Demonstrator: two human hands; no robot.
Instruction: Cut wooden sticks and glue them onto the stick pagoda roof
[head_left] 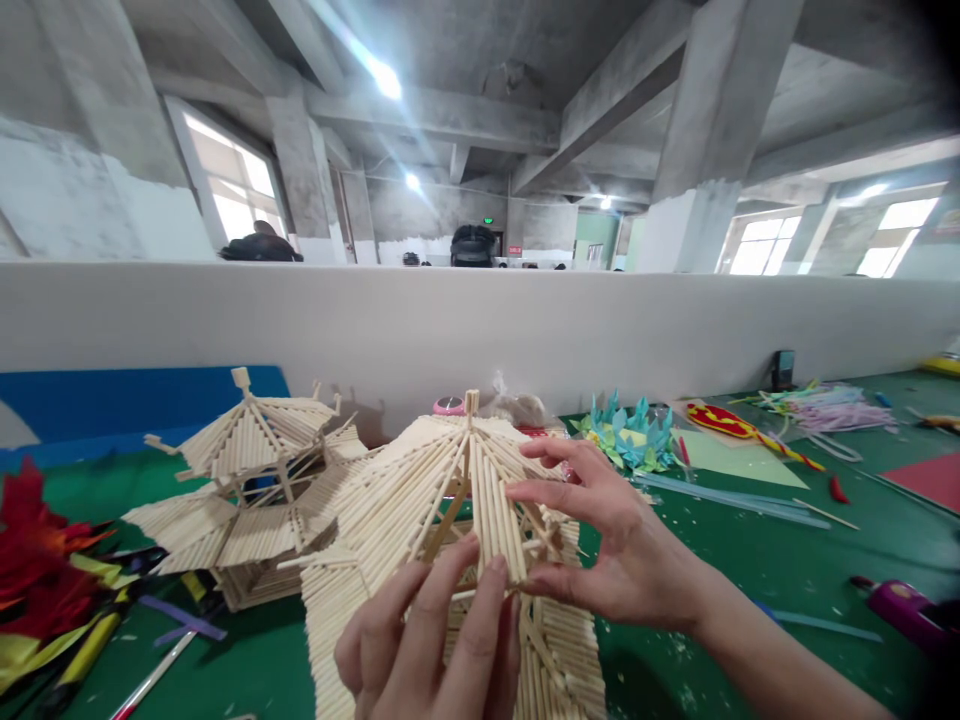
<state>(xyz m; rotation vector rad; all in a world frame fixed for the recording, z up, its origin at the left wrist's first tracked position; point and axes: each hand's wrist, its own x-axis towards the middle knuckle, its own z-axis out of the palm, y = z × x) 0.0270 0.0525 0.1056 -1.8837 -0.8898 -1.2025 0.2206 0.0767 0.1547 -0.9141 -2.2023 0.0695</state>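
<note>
A model pavilion made of pale wooden sticks (pixel 397 480) stands in front of me, its sloping roof meeting at a short upright post (pixel 471 403). Several sticks form a narrow roof panel (pixel 496 495) facing me, with open gaps on both sides. My left hand (pixel 442 630) is at the panel's lower end, fingers bent and closed on the stick ends; its thumb is mostly hidden. Along the panel's right edge, my right hand (pixel 607 530) has its fingers spread, with the index fingertip and thumb touching the sticks. A second stick pavilion (pixel 255 490) with two roof tiers stands to the left.
Red and yellow crafts (pixel 45 560) and a white-and-red pen (pixel 154 675) lie at left on the green table (pixel 675 660). Teal paper leaves (pixel 626 430), blue strips (pixel 735 497) and a purple tool (pixel 900 610) are at right. A white partition (pixel 480 320) runs behind.
</note>
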